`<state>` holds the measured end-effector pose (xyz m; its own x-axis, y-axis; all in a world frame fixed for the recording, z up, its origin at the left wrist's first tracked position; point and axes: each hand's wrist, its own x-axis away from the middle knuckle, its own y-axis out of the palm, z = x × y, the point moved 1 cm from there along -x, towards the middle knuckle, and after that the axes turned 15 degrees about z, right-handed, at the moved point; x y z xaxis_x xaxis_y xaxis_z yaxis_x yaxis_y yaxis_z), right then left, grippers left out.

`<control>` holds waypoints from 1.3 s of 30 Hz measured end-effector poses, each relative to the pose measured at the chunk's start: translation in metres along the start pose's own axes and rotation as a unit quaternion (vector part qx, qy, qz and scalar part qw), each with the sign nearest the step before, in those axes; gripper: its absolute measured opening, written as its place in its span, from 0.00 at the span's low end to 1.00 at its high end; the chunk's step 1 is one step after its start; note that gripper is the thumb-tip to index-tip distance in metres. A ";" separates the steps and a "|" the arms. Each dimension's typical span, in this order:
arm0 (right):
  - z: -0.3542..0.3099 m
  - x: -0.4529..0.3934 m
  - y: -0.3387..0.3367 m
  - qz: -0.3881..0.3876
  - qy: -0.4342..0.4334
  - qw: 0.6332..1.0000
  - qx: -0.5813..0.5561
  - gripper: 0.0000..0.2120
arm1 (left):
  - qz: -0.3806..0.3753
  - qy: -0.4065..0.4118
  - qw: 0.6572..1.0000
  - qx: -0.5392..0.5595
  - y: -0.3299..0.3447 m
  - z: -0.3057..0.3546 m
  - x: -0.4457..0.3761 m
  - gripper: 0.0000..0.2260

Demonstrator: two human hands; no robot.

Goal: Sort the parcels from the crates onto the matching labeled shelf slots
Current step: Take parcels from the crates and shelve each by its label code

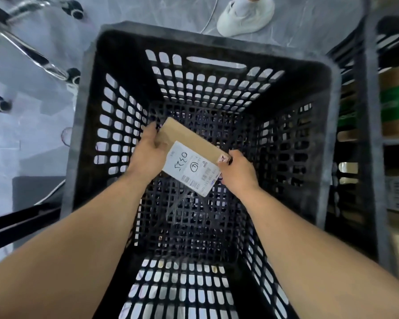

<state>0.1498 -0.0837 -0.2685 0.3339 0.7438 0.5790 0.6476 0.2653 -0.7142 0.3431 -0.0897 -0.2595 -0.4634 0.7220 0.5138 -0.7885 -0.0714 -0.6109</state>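
Note:
I look straight down into a deep black plastic crate [327, 125] with perforated walls. Inside it, both hands hold one small brown cardboard parcel [184, 137] that carries a white shipping label with handwritten numbers and a barcode. My left hand [148, 155] grips the parcel's left end, fingers curled over its edge. On the right corner sits my right hand [237, 171], pinching it beside a small sticker. The parcel hangs tilted above the crate's grid floor. No other parcel shows in the crate.
A chair base with chrome legs and castors [74, 74] stands at the upper left on a pale floor. Another person's white shoe [247, 17] is beyond the crate. Shelving with cardboard boxes [396, 104] runs along the right edge. A dark bar [21, 222] crosses the lower left.

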 end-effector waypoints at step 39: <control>0.047 0.037 0.023 -0.155 0.021 0.973 -0.171 0.33 | -0.169 -0.083 0.981 0.056 0.026 -0.079 0.068 0.47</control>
<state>0.1445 -0.0213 -0.2824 0.1102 0.6327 0.7666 0.9092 0.2474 -0.3349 0.3227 0.0122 -0.2879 -0.2211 0.5958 0.7721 -0.9432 0.0706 -0.3247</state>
